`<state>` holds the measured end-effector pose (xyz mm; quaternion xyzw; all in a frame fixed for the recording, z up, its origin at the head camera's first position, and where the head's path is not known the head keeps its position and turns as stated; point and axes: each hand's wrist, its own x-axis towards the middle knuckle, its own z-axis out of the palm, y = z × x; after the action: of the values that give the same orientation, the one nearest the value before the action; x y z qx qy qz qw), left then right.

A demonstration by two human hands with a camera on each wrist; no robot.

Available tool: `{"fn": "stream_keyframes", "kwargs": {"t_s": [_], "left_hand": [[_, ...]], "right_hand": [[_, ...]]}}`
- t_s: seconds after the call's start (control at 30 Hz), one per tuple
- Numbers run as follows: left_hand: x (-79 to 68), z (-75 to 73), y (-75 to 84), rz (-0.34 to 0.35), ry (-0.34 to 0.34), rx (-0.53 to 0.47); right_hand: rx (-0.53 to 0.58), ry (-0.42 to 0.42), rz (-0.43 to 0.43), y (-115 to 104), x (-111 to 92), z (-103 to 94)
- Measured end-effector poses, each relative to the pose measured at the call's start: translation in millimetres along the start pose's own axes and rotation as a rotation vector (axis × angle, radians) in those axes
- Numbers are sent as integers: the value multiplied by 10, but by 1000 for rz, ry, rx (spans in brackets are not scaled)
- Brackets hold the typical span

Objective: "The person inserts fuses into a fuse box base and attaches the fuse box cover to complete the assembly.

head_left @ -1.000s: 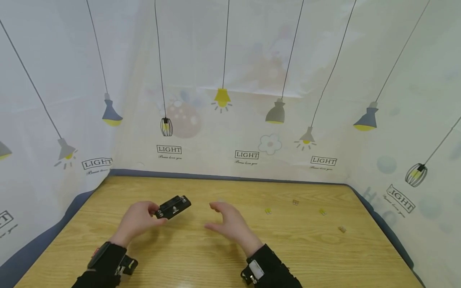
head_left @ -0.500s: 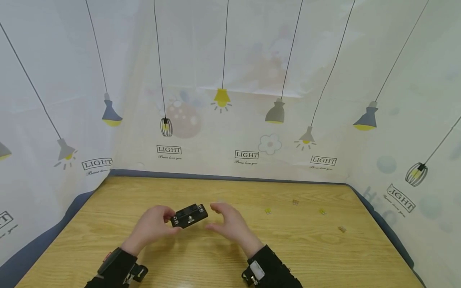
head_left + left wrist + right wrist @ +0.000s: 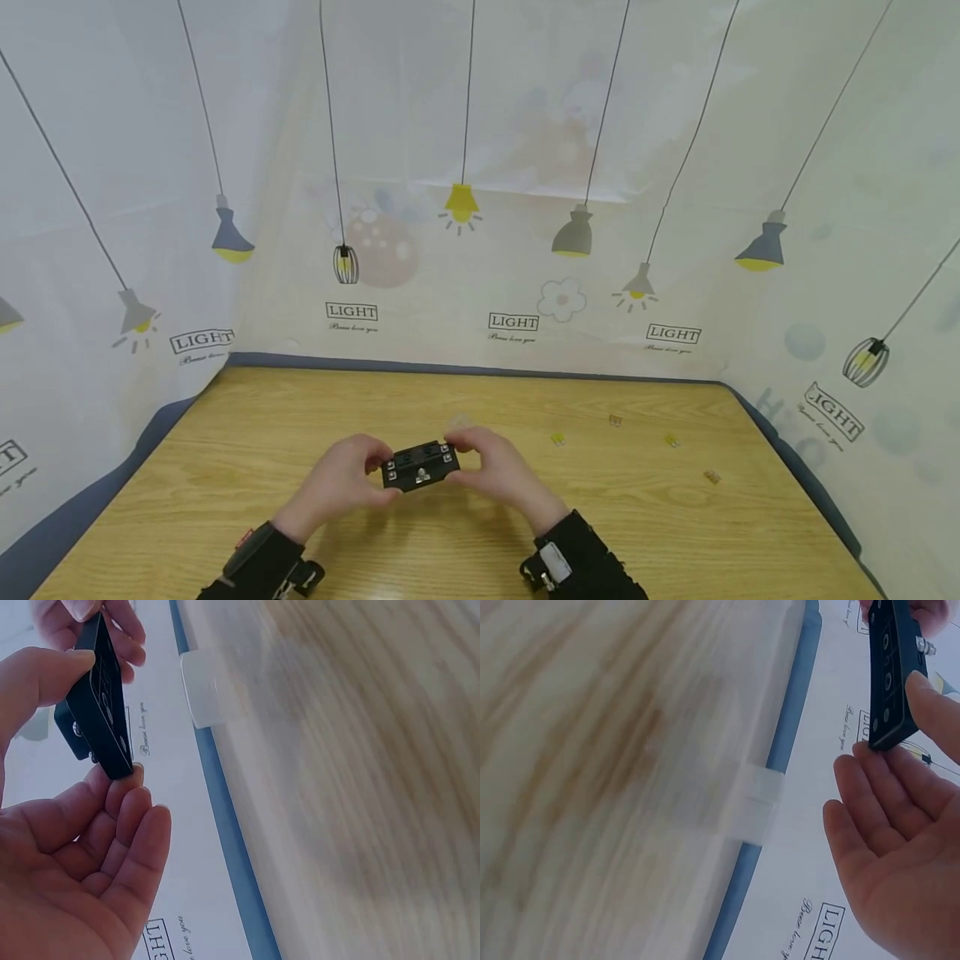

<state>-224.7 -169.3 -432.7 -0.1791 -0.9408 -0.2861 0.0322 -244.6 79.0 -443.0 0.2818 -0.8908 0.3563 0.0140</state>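
Observation:
A black fuse block, rectangular with bright screw terminals near its ends and a metal stud at the middle of one long side, is held up over the table between both hands. My left hand pinches its left end, thumb on one side and fingertips on the other. At the right end, my right hand has thumb and fingers on it as well. In the left wrist view the block is seen edge-on. The right wrist view shows round marks on a broad face of the block.
Several tiny blade fuses lie loose to the right: a yellow fuse, a brownish fuse, another yellow fuse and an orange-brown fuse. A clear plastic piece is beyond the hands. Printed cloth walls the wooden table.
My left hand has carried the fuse block rightward and slightly nearer to me. My right hand, earlier beside it and holding nothing, now grips its right end.

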Motion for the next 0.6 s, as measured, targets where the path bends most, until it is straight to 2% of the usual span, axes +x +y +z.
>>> {"fn": "stream_keyframes", "kwargs": {"t_s": [0.37, 0.6], "left_hand": [[66, 135, 144, 102, -49, -33], [155, 263, 219, 142, -74, 0]], "right_hand": [[-40, -69, -1, 117, -175, -230], [-33, -80, 34, 210, -280, -322]]}}
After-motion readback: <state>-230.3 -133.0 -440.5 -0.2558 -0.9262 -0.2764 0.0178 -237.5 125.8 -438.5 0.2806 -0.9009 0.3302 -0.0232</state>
